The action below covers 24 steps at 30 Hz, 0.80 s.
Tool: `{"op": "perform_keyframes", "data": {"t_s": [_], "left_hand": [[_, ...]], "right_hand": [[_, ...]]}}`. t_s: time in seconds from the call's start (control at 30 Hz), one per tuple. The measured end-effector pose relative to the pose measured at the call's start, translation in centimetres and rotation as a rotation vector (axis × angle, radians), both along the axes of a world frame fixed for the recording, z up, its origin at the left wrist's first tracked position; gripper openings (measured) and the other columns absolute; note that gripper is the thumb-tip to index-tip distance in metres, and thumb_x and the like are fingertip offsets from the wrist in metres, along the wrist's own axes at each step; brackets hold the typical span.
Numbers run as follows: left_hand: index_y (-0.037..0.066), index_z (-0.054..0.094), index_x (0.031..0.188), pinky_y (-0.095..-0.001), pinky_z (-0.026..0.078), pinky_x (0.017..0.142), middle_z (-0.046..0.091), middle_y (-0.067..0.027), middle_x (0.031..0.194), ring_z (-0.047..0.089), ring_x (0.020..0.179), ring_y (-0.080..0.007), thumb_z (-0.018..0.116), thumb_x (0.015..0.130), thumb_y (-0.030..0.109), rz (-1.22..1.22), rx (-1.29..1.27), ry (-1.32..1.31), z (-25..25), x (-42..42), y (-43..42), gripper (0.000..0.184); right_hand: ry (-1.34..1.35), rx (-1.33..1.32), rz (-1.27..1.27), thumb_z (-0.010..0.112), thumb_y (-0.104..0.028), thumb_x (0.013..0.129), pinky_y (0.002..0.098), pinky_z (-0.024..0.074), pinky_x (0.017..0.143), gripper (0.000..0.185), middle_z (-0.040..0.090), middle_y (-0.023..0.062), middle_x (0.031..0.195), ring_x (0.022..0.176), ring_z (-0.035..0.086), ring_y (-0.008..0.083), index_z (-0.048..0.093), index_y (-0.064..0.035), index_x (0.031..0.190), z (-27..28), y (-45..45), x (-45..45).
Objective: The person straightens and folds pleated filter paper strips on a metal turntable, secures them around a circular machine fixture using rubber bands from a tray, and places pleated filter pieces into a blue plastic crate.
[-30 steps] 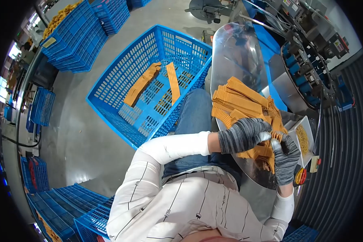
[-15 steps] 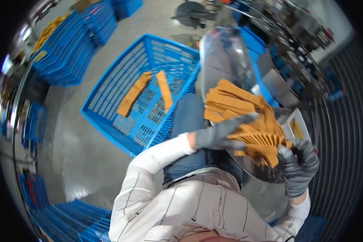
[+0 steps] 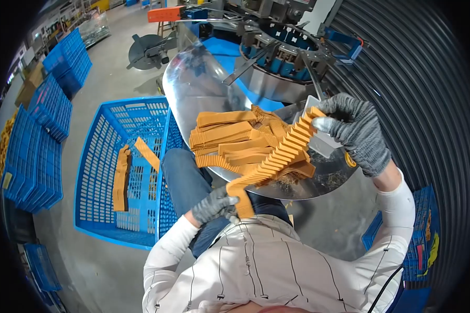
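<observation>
A long orange-tan pleated strip [image 3: 278, 158] stretches diagonally between my gloved hands, its folds fanned open. My right hand [image 3: 357, 133], in a grey knit glove, pinches the upper end between thumb and fingers. Down by my lap, my left hand [image 3: 214, 205] grips the lower end, where a short part bends and hangs down. Behind the strip, a pile of similar folded strips [image 3: 227, 136] lies on a shiny metal tray [image 3: 185, 96], partly hidden by the held one. A white container [image 3: 326, 143] is near my right hand, partly covered by it.
A blue plastic basket [image 3: 83, 193] on my left holds two orange strips [image 3: 121, 180]. A round machine [image 3: 290, 41] with blue parts stands beyond the tray. Stacked blue crates [image 3: 34, 167] line the far left. A ribbed dark wall [image 3: 418, 99] runs along the right.
My hands have moved apart, and one pleated strip now spans between them, away from the pile. The view has turned, bringing the machine more fully into sight.
</observation>
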<state>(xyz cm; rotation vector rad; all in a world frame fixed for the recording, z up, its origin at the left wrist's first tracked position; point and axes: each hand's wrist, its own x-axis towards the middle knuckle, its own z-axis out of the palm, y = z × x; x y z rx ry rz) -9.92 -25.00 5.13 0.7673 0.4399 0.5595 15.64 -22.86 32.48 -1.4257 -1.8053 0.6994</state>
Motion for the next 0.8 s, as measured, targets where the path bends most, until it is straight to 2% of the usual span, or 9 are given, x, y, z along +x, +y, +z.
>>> {"op": "perform_keyframes", "data": {"t_s": [0.1,0.3,0.4,0.43,0.47,0.6,0.63,0.67,0.8], "left_hand": [[-0.003,0.038,0.125,-0.0275,0.059,0.064,0.058,-0.0186,0.107,0.064,0.090,-0.0265,0.061,0.083,0.015,0.185,-0.075,-0.070,0.9,-1.9,0.0,0.052],[0.000,0.046,0.121,-0.0199,0.056,0.050,0.061,-0.0141,0.099,0.066,0.078,-0.0214,0.058,0.084,0.014,0.297,-0.206,0.070,-0.9,-6.8,2.8,0.041],[0.001,0.043,0.124,-0.0183,0.053,0.046,0.060,-0.0136,0.101,0.065,0.075,-0.0203,0.052,0.088,0.012,0.334,-0.299,0.107,4.6,-5.7,2.9,0.038],[0.002,0.040,0.126,-0.0168,0.051,0.046,0.059,-0.0138,0.104,0.065,0.073,-0.0189,0.046,0.090,0.011,0.390,-0.158,0.152,4.8,-5.7,3.2,0.037],[-0.002,0.041,0.124,-0.0211,0.057,0.059,0.059,-0.0142,0.104,0.066,0.084,-0.0236,0.047,0.091,0.011,0.379,-0.085,0.162,4.2,-6.4,4.6,0.036],[-0.003,0.050,0.112,-0.0171,0.051,0.062,0.061,-0.0107,0.099,0.065,0.082,-0.0179,0.054,0.088,0.007,0.667,0.004,0.371,2.6,-7.6,8.9,0.026],[0.001,0.056,0.103,-0.0153,0.047,0.056,0.062,-0.0040,0.091,0.059,0.071,-0.0067,0.059,0.086,0.012,0.681,0.024,0.374,3.3,-7.4,9.4,0.020],[0.002,0.058,0.101,-0.0151,0.047,0.055,0.062,-0.0030,0.090,0.058,0.068,-0.0054,0.062,0.084,0.013,0.592,0.073,0.409,3.8,-8.0,9.9,0.021],[-0.002,0.057,0.104,-0.0198,0.052,0.063,0.062,-0.0093,0.096,0.062,0.076,-0.0144,0.061,0.084,0.012,0.553,0.165,0.323,3.7,-7.5,12.4,0.025]], "right_hand": [[0.041,-0.093,-0.093,0.072,-0.011,0.074,0.0189,0.0461,0.056,0.023,0.065,0.0052,0.076,0.062,0.057,0.0058,0.065,0.0010,0.092,-0.6,0.0,1.5],[0.392,-0.329,-0.153,0.067,-0.009,0.079,0.0191,0.0519,0.058,0.023,0.065,0.0098,0.081,0.069,0.064,0.0122,0.061,0.0058,0.096,-1.6,-0.1,2.5],[0.411,-0.353,-0.212,0.066,-0.012,0.081,0.0187,0.0503,0.058,0.024,0.065,0.0094,0.077,0.068,0.063,0.0113,0.061,0.0042,0.098,-1.9,-0.4,3.4],[0.236,-0.268,-0.214,0.065,-0.017,0.082,0.0196,0.0482,0.057,0.026,0.064,0.0072,0.074,0.065,0.060,0.0096,0.063,0.0033,0.097,-2.1,-0.6,3.7],[0.019,-0.147,-0.157,0.065,-0.020,0.081,0.0218,0.0460,0.056,0.027,0.063,0.0049,0.073,0.061,0.057,0.0084,0.064,0.0033,0.094,-1.9,-0.9,3.6],[0.087,-0.203,-0.248,0.063,-0.022,0.081,0.0205,0.0420,0.053,0.029,0.061,0.0036,0.070,0.056,0.053,0.0084,0.064,0.0031,0.095,-3.8,-2.0,4.4],[0.195,-0.248,-0.292,0.063,-0.022,0.080,0.0208,0.0400,0.050,0.028,0.056,0.0022,0.064,0.051,0.048,0.0077,0.063,0.0025,0.094,-4.3,-2.2,4.5],[0.301,-0.289,-0.346,0.063,-0.022,0.080,0.0210,0.0379,0.047,0.028,0.052,0.0008,0.057,0.046,0.043,0.0071,0.062,0.0020,0.093,-4.8,-2.5,4.8],[0.735,-0.200,-0.286,0.063,-0.023,0.081,0.0233,0.0456,0.055,0.038,0.060,0.0100,0.074,0.065,0.057,0.0130,0.058,0.0043,0.107,-7.5,-3.4,6.9]]}}
